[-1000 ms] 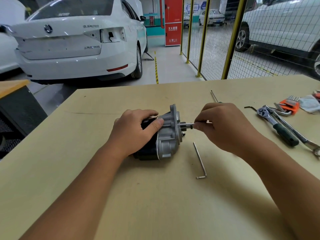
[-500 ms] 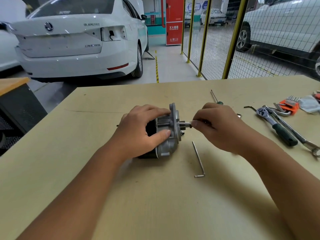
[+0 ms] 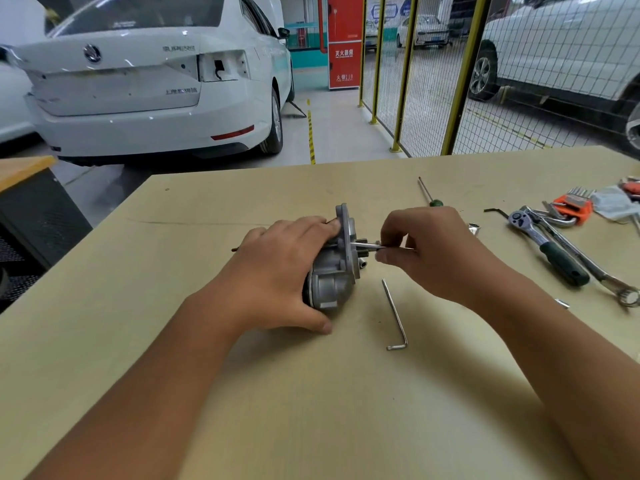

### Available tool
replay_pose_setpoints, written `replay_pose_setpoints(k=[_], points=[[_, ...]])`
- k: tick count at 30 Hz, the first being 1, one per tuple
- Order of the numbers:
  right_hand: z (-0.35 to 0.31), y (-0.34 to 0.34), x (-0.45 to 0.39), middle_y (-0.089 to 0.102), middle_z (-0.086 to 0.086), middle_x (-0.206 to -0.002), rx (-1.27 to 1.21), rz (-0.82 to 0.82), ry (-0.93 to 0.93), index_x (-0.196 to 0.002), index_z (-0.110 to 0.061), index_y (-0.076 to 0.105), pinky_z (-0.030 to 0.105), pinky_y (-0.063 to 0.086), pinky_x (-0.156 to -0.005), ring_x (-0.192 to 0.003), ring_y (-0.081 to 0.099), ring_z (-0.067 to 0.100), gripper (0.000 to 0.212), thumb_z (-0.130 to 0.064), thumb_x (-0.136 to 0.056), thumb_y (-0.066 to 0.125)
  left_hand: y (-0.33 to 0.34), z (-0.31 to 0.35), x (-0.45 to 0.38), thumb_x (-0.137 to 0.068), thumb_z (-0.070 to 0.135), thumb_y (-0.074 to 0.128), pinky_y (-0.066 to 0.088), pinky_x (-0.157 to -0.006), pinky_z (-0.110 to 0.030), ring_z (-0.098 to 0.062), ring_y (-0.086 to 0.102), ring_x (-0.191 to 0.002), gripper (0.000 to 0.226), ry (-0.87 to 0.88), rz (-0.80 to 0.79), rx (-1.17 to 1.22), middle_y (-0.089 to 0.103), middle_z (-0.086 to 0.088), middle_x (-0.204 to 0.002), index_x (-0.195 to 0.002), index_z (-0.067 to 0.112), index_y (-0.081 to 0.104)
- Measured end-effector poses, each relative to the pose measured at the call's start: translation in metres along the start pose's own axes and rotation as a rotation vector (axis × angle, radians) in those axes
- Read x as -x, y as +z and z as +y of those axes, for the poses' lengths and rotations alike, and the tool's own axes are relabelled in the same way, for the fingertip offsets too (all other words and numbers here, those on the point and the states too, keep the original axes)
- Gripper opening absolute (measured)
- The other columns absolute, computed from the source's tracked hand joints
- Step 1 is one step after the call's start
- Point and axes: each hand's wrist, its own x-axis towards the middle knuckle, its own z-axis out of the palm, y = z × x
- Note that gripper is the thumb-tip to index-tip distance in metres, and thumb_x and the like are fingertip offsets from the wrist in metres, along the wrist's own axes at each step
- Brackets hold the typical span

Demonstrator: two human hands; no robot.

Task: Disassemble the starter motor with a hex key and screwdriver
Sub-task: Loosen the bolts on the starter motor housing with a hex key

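Lying nearest on the wooden table (image 3: 207,393) is a loose hex key (image 3: 394,315), just right of the starter motor (image 3: 334,271) and touching nothing. Motor sits on its side, mid table. Left hand (image 3: 277,275) wraps over its dark body, fingers curled round it, fingertips up at the flange, thumb down by the table. Right hand (image 3: 429,252), just right of the motor, pinches a thin silver tool (image 3: 367,245) w/ curled fingers; tool tip goes into the motor's end. Can't tell what kind of tool. Farther right of the motor: ratchet wrench (image 3: 543,242), spanner (image 3: 588,263), orange hex key set (image 3: 571,210). Behind the right hand, a green-handled screwdriver (image 3: 427,194). Far behind the motor: white car (image 3: 145,95), yellow fence (image 3: 464,74).
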Motion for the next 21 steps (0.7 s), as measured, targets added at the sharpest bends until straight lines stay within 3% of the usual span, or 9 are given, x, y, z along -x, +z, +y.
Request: replay_pose_setpoints(k=[2, 6, 11, 16, 18, 21], points=[[0.002, -0.003, 0.000, 0.054, -0.021, -0.063, -0.016, -0.020, -0.007, -0.078, -0.029, 0.063, 0.012, 0.030, -0.054, -0.071, 0.054, -0.008, 0.019, -0.025, -0.084, 0.081, 0.001, 0.001, 0.000, -0.051, 0.063, 0.078, 0.049, -0.100, -0.048, -0.022, 0.058, -0.124, 0.112, 0.060, 0.085, 0.029, 0.047, 0.006, -0.150, -0.151, 0.026, 0.044], [0.006, -0.007, 0.001, 0.055, -0.021, -0.060, -0.054, 0.001, -0.001, -0.079, -0.026, 0.067, 0.008, 0.036, -0.058, -0.067, 0.055, -0.003, 0.016, -0.023, -0.083, 0.082, -0.001, -0.001, 0.000, -0.049, 0.047, 0.082, 0.055, -0.091, -0.043, -0.022, 0.066, -0.113, 0.094, 0.112, 0.135, 0.122, 0.058, 0.004, -0.139, -0.136, 0.018, 0.060], [0.008, -0.010, 0.001, 0.063, -0.023, -0.066, -0.210, 0.057, 0.058, -0.077, -0.023, 0.070, 0.009, 0.037, -0.056, -0.062, 0.056, 0.002, 0.014, -0.021, -0.080, 0.083, -0.014, -0.012, 0.004, -0.047, 0.037, 0.083, 0.056, -0.090, -0.042, -0.010, 0.067, -0.110, 0.080, 0.066, 0.051, 0.444, 0.066, 0.015, -0.125, -0.125, 0.027, 0.066], [0.002, 0.002, 0.002, 0.063, -0.009, -0.061, -0.357, 0.131, 0.090, -0.072, -0.025, 0.070, 0.021, 0.040, -0.052, -0.054, 0.051, 0.008, 0.016, -0.022, -0.079, 0.084, -0.032, -0.023, 0.008, -0.047, 0.035, 0.084, 0.052, -0.103, -0.031, -0.005, 0.063, -0.123, 0.076, 0.031, -0.019, 0.612, 0.061, 0.017, -0.135, -0.121, 0.024, 0.075], [-0.003, 0.007, 0.003, 0.065, -0.007, -0.062, -0.396, 0.135, 0.079, -0.073, -0.023, 0.071, 0.021, 0.040, -0.051, -0.054, 0.052, 0.009, 0.015, -0.020, -0.080, 0.084, -0.039, -0.027, 0.004, -0.049, 0.032, 0.082, 0.054, -0.096, -0.027, -0.009, 0.067, -0.116, 0.067, 0.005, -0.040, 0.672, 0.062, 0.014, -0.131, -0.116, 0.023, 0.077], [-0.006, 0.012, 0.003, 0.067, -0.008, -0.066, -0.438, 0.179, 0.095, -0.072, -0.024, 0.070, 0.019, 0.037, -0.052, -0.052, 0.050, 0.008, 0.015, -0.019, -0.081, 0.083, -0.048, -0.032, -0.008, -0.058, 0.019, 0.075, 0.055, -0.076, -0.025, -0.008, 0.073, -0.092, 0.060, -0.062, -0.058, 0.693, 0.073, 0.006, -0.109, -0.117, 0.032, 0.074]])
